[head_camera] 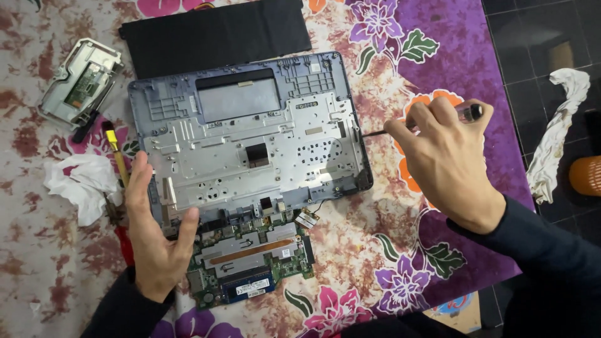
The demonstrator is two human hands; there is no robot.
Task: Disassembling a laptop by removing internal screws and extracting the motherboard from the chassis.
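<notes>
A: Nearest you, what's the left hand [153,235] doing?

B: Open, fingers [139,172] spread, palm steadying the left edge of the laptop shell [250,134], thumb just beside the green circuit board [250,263] that sticks out along the shell's near edge. That board looks fragile to me; I'd handle it by its edges only.

A: And the shell itself?

B: It lies inside-up in the middle of the flowered surface [375,244]. Thin plastic with a metal plate: light, I'd judge, fairly stiff but likely to flex at the corners. The two long edges seem the safest hold.

A: The right hand [447,166]?

B: Fingers closed around a screwdriver [466,114], its thin shaft reaching the shell's right edge.

A: Further off?

B: A crumpled tissue [81,181] and a yellow-handled tool [116,153] to the left, a metal bracket part [78,81] beyond, and a flat black panel [216,34] at the far side.
</notes>
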